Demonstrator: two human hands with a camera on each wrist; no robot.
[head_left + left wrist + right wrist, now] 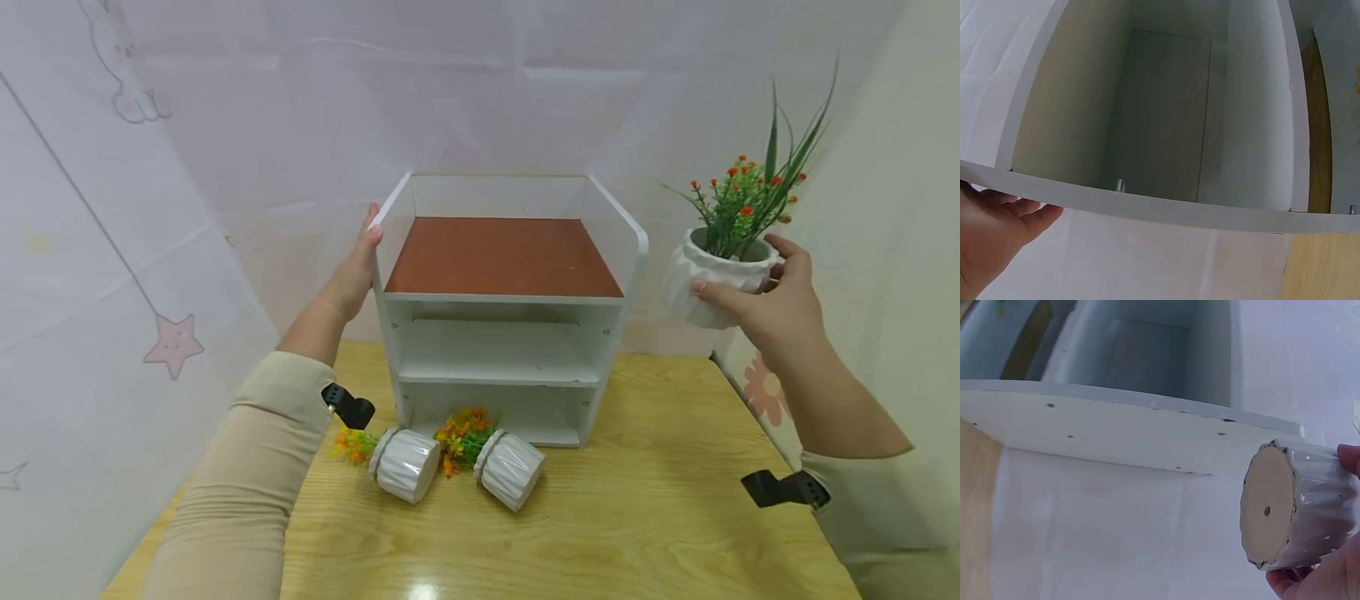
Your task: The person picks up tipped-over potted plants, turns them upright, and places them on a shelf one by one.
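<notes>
A white shelf unit [504, 340] with a brown top panel [504, 257] stands on the wooden table. Against its left side panel [1147, 208] rests my left hand [352, 273], fingers along the outer face near the upper edge. To the right of the unit, my right hand [783, 308] holds up a white potted plant [716, 279] with red flowers and long green blades, thumb in front and fingers behind the rim. Its flat base [1266, 509], with a small hole, shows in the right wrist view. The pot is apart from the unit.
Two white pots with flowers lie tipped over before the shelf, a left pot [405, 465] and a right pot [510, 471]. Orange blossoms [463, 435] reach the lowest compartment's front. The wooden table [645, 517] extends to the right; pale printed cloth [487, 92] hangs behind.
</notes>
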